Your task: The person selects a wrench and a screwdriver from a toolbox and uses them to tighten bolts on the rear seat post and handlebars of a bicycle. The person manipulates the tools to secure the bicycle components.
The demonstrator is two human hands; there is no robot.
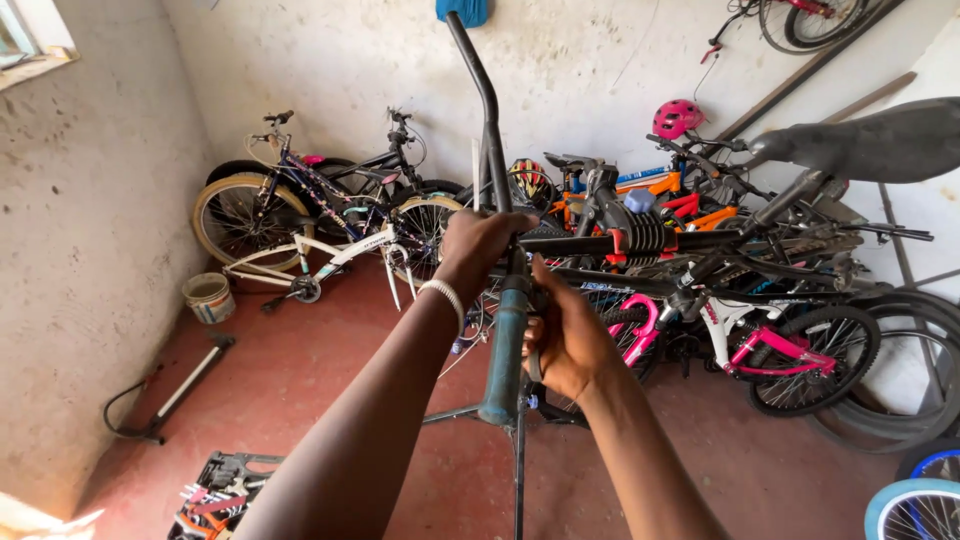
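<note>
- Up close, my left hand [478, 245] was wrapped tight around the black handlebar [487, 110], near the middle where it met the stem.
- My right hand [565, 340] was curled around the blue grip [503, 350] at the low end of that bar, holding it from the right side.
- I had a white bracelet [445, 297] on my left wrist.
- The handlebar stood almost straight up in front of me, and its top end had another blue grip [462, 10] at the top edge of the view.
- The bike was turned on its side or clamped up, and its black saddle [870, 145] stuck out to the right.
- Behind the bar, lots of bikes leaned on the wall: a white bike [300, 245] on the left and a pink bike [760, 340] on the right.
- A pink helmet [677, 117] sat on top of the pile.
- On the red floor were a white bucket [208, 297], a floor pump [170, 395] and a tool box [215, 495].
</note>
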